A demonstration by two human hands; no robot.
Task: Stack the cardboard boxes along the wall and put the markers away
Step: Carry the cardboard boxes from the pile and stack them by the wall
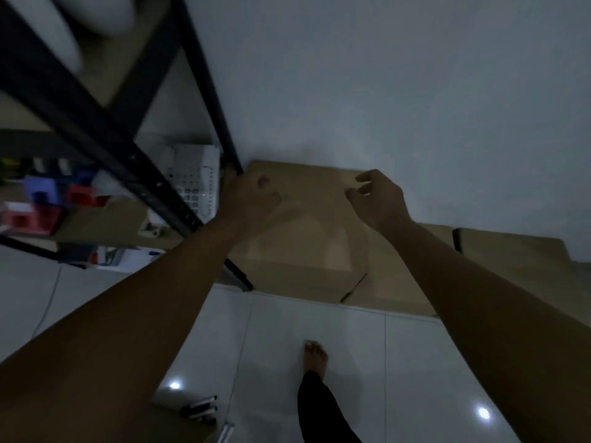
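Two hands apart over top cardboard box (300, 225): left hand (252, 199) curled resting on it, right hand (379, 199) loosely open, empty

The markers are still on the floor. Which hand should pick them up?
Probably the left hand. The markers lie low on the left, beneath the left arm, while the right hand is further off, over the boxes. Both hands look empty.

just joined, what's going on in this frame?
A person stands on a tiled floor, both arms reaching to a cardboard box against the wall, beside a black shelf rack. The left hand rests at its far left corner; the right hand hovers above it, fingers loosely curled. More boxes lie to the right. Markers sit on the floor.
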